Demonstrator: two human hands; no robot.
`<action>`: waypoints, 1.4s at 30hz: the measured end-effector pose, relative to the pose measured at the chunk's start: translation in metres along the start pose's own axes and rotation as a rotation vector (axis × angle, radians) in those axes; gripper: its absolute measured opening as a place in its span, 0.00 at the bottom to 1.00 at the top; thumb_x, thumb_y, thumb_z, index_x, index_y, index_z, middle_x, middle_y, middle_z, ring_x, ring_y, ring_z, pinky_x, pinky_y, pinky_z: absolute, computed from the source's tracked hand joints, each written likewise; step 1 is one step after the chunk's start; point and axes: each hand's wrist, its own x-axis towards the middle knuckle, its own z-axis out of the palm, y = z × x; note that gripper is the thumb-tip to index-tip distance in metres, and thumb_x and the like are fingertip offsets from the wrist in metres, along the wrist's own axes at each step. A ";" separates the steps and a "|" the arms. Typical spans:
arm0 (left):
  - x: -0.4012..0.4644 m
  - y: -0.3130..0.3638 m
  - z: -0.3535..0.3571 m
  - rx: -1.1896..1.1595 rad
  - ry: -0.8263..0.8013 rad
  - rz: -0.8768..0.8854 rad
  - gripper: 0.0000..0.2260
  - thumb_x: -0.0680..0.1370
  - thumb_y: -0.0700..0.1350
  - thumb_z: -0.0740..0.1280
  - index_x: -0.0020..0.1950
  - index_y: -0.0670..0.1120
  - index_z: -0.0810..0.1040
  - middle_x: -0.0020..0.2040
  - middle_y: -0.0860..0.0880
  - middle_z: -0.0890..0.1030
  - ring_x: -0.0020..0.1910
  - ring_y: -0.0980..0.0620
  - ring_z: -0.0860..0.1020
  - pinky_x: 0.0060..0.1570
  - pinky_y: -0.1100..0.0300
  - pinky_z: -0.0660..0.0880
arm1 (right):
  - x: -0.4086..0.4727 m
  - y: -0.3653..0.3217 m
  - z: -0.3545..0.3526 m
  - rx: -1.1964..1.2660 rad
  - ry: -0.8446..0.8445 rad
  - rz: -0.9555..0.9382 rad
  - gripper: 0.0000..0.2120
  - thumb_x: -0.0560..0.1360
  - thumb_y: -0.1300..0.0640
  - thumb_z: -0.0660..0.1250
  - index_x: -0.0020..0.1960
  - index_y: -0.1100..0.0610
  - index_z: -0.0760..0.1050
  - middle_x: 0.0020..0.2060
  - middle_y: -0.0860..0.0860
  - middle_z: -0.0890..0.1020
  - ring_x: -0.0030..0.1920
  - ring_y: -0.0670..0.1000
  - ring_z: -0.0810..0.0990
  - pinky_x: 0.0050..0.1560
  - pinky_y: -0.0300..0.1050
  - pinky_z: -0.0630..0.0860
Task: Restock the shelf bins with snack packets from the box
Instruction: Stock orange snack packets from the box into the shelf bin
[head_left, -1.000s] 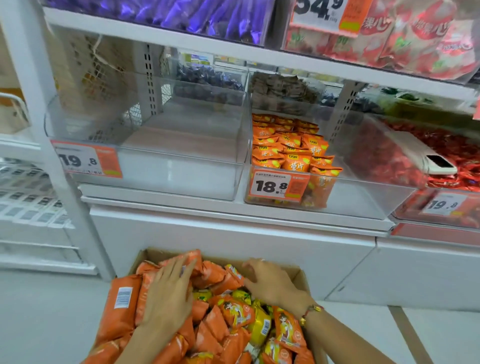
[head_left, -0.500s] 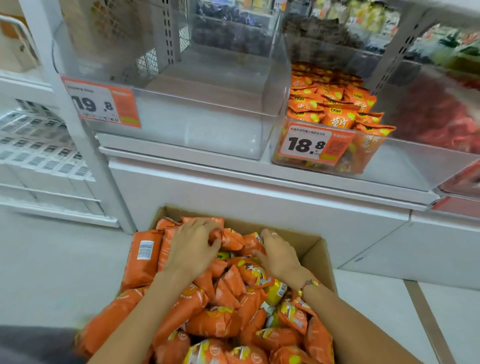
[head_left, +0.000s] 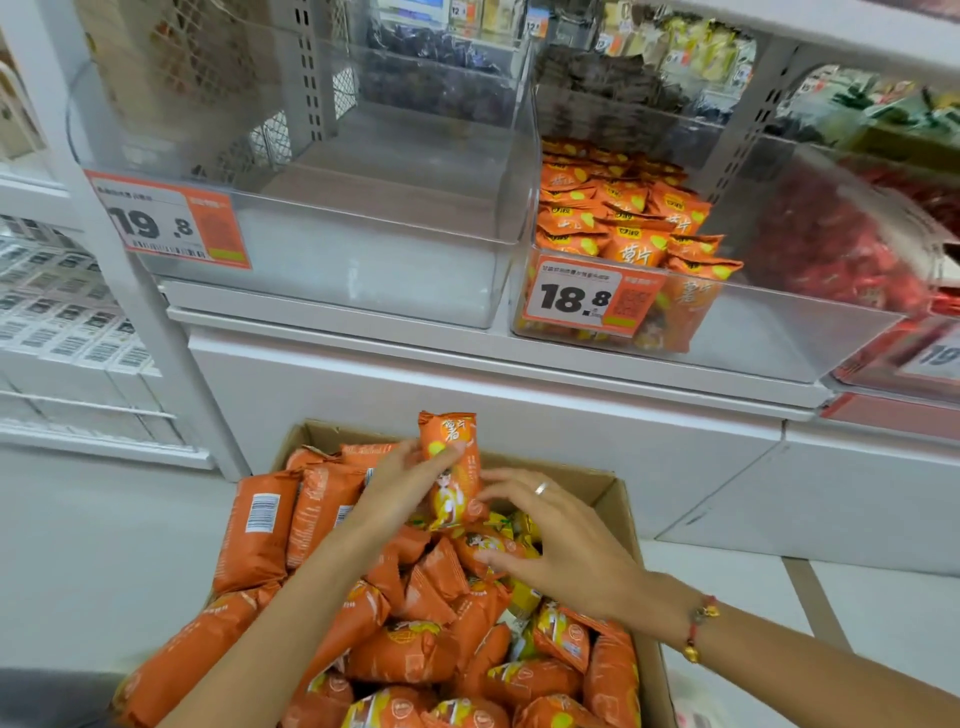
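A cardboard box (head_left: 618, 493) on the floor is heaped with orange snack packets (head_left: 415, 649). My left hand (head_left: 400, 483) holds one orange packet (head_left: 452, 467) upright above the heap. My right hand (head_left: 561, 540) hovers beside that packet with fingers spread, its fingertips touching packets in the pile. On the shelf above, a clear bin (head_left: 779, 332) tagged 18.8 holds matching orange packets (head_left: 623, 218) along its left side. To its left stands a clear bin (head_left: 363, 260) tagged 19.8 with nothing inside.
A bin of red packets (head_left: 857, 244) sits at the right. A white shelf post (head_left: 130, 260) rises left of the 19.8 bin, with white boxed goods (head_left: 62, 322) beyond it. The white shelf base (head_left: 519, 415) stands right behind the box.
My left hand has picked one orange packet out of the heap and raised it. My right hand has come up off the pile and opened. The view has tilted down and moved closer.
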 end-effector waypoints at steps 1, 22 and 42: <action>0.002 0.000 -0.003 -0.023 0.039 0.021 0.12 0.77 0.51 0.68 0.57 0.49 0.75 0.49 0.50 0.81 0.45 0.55 0.81 0.39 0.63 0.76 | 0.001 0.002 0.007 -0.001 0.033 0.049 0.20 0.77 0.41 0.62 0.66 0.46 0.69 0.66 0.39 0.71 0.65 0.38 0.68 0.63 0.34 0.67; 0.020 0.008 -0.018 -0.208 0.114 -0.038 0.13 0.78 0.48 0.64 0.61 0.46 0.69 0.48 0.47 0.78 0.47 0.48 0.78 0.50 0.51 0.76 | 0.029 0.034 -0.003 0.103 -0.508 0.577 0.22 0.72 0.51 0.73 0.62 0.60 0.76 0.57 0.54 0.81 0.56 0.53 0.79 0.56 0.46 0.77; -0.014 0.224 0.053 -0.013 -0.048 0.807 0.07 0.75 0.47 0.65 0.52 0.50 0.75 0.44 0.54 0.83 0.40 0.64 0.81 0.36 0.72 0.74 | 0.026 0.022 -0.271 0.950 0.222 0.454 0.23 0.64 0.45 0.77 0.49 0.62 0.82 0.44 0.58 0.83 0.41 0.52 0.80 0.41 0.43 0.73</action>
